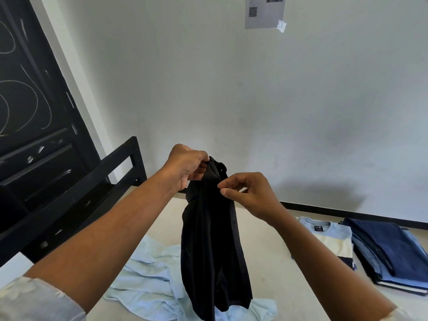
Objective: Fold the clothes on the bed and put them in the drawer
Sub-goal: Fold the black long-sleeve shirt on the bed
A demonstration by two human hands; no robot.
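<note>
The left hand (pixel 187 166) is gripping the top of a black garment (pixel 213 251), fingers curled round what looks like its collar, and is holding it up in the air so the cloth is hanging free under its own weight. The right hand (pixel 250 193) is pinching an edge of the same garment just below, thumb and forefinger closed on the fabric, probably feeling along for a seam or shoulder so the piece can be spread square before folding. The garment is dangling in a narrow, bunched column, its lower end brushing a crumpled light blue shirt (pixel 148 279) that is lying unfolded on the bed (pixel 266 251) directly beneath. That shirt seems to be waiting its turn. Further right, a folded striped tee (pixel 331 239) is lying flat, and just beside it a stack of folded blue clothes (pixel 389 251) is sitting near the wall, kept apart from the loose items, likely so finished work is not getting mixed in. A black bed frame (pixel 92 181) is running along the left. No drawer is showing, so folding appears partly done and stowing not yet begun.
</note>
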